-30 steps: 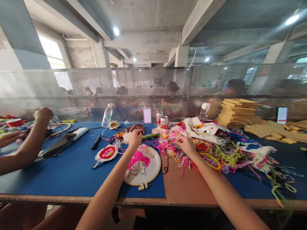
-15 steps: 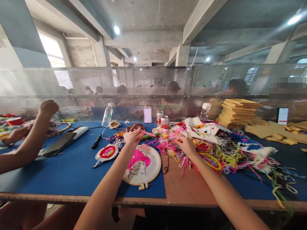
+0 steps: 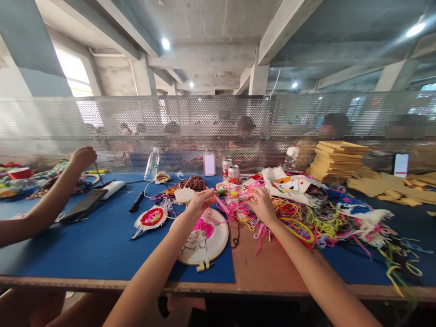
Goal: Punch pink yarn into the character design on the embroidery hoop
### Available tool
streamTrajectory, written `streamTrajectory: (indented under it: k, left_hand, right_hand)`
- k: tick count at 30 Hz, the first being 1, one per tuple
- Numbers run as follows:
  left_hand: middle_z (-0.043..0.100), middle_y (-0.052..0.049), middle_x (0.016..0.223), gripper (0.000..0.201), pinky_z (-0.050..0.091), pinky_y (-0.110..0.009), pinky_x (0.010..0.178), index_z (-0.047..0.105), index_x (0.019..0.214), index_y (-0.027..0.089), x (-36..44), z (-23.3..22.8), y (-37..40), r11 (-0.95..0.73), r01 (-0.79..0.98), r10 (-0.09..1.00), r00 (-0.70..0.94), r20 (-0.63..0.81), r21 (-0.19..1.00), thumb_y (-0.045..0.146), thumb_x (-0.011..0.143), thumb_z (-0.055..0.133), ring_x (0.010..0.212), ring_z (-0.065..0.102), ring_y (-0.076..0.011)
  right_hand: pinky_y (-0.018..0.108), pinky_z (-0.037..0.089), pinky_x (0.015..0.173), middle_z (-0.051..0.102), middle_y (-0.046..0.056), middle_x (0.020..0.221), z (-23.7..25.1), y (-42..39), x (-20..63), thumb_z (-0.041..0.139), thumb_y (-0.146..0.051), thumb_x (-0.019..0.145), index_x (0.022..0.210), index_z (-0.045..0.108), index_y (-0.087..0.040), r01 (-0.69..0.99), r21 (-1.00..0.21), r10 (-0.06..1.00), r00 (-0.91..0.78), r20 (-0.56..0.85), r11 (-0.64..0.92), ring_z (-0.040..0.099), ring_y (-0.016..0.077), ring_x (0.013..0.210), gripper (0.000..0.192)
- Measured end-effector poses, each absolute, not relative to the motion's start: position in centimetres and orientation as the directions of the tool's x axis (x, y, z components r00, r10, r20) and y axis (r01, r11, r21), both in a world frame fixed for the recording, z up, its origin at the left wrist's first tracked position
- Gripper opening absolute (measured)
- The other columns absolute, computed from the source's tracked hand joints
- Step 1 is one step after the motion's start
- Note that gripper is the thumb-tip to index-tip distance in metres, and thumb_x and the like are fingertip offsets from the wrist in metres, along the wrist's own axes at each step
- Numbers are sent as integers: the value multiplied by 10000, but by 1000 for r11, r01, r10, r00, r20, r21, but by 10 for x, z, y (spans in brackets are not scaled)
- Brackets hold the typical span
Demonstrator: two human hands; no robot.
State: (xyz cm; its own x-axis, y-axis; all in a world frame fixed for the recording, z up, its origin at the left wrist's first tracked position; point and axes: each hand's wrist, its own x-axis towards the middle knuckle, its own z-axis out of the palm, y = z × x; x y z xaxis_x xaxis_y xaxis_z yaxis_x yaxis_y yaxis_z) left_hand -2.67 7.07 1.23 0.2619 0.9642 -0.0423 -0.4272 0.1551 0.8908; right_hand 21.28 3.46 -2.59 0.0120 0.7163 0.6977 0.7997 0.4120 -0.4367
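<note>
Over the upper edge of a round embroidery hoop (image 3: pixel 218 247), my left hand (image 3: pixel 200 202) is closed around a slim pink punch needle (image 3: pixel 223 203), which slants down to the right. The hoop lies flat, its white cloth carrying a drawn figure and a patch of bright pink looped yarn (image 3: pixel 206 228). To the right, my right hand (image 3: pixel 261 204) pinches at pink yarn (image 3: pixel 242 200) beside the tangled heap; the exact strand is hard to make out. A loose pink strand runs across the hoop's upper part. My left forearm hides the hoop's left side.
A yarn heap (image 3: pixel 306 213) spreads to the right, with white cloth pieces on it. Drink cans (image 3: pixel 233 174), a phone (image 3: pixel 209 164), a bottle (image 3: pixel 152 164) and stacked yellow boards (image 3: pixel 335 161) stand behind. A red flower piece (image 3: pixel 152 216) lies left. A co-worker's arm (image 3: pixel 64 181) reaches in at far left.
My left hand has moved right and down, and the pink punch needle now points down to the right. My right hand has shifted slightly left. The co-worker's raised hand has moved right.
</note>
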Motion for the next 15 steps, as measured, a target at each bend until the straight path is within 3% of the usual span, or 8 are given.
streamTrajectory:
  k: [3,6,9,15]
  left_hand:
    - [671,-54,693,23,527,-187,583,633,788,97,-25,10,70,145,-432,962,273,-24,890,112,773,625,616,647,-115]
    - [691,-71,779,130,529,-199,640,638,908,109,-23,9,70,106,-455,955,293,37,884,122,780,614,713,663,-132]
    - [698,-74,828,204,527,-206,665,626,978,120,-23,10,68,54,-491,953,286,102,870,122,774,615,761,667,-142]
    - [705,-63,827,326,520,-220,668,606,1035,143,-22,14,64,-16,-514,957,241,162,858,95,717,657,771,670,-156]
  right_hand:
    - [444,362,950,631,96,1038,-21,31,206,578,-168,746,693,684,-202,710,-489,727,-48,685,507,516,252,1061,123]
    - [412,365,973,623,71,1103,-17,22,194,500,-150,790,871,698,-223,530,-624,804,-221,552,574,529,208,1086,226]
    - [394,359,992,600,68,1166,-16,14,182,557,-256,785,965,681,-219,379,-742,825,-372,425,553,511,210,1131,222]
    - [398,393,951,632,78,1089,-20,10,170,591,-465,760,874,689,-208,314,-798,840,-374,394,514,548,221,1070,298]
